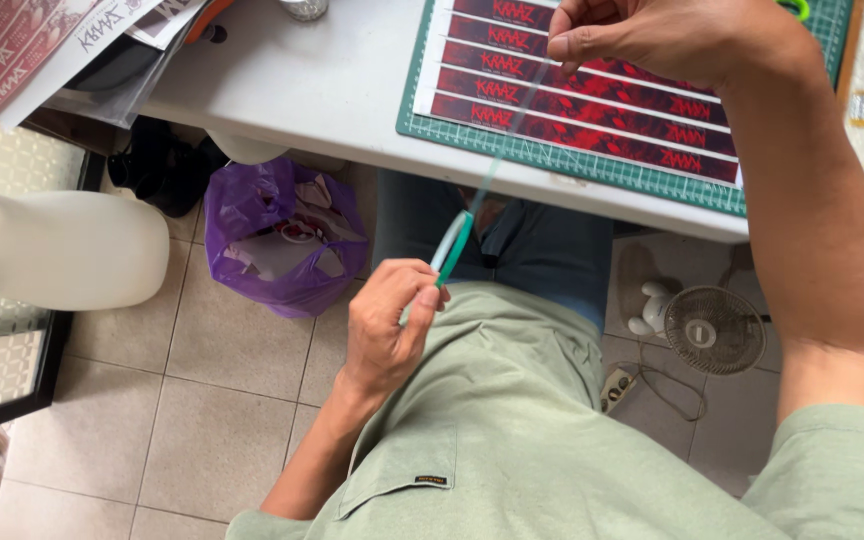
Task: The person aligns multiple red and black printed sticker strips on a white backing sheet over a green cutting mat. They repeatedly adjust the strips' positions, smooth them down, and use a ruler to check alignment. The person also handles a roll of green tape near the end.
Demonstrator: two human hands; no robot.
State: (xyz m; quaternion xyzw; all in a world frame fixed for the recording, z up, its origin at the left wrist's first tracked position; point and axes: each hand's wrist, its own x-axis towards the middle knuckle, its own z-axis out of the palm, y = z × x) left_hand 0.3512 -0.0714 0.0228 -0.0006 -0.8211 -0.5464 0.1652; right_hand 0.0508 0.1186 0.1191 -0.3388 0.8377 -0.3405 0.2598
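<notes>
Thin translucent green tape (500, 160) runs from seven to one o'clock, pinched between left hand (384, 325) fingers holding the roll (452, 245) and right hand (652, 35) fingers.

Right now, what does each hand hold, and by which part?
Left hand grips the tape roll by its rim; right hand pinches the pulled-out tape strip's free end.

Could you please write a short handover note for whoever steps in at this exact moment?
Left hand holds a small green-edged tape roll over the lap, below the table edge. Right hand pinches the free end of the clear tape strip, stretched taut from the roll up over the green cutting mat. The red printed strips lie in rows on the mat. Done: tape pulled out. Left: tape is neither cut nor stuck down.
</notes>
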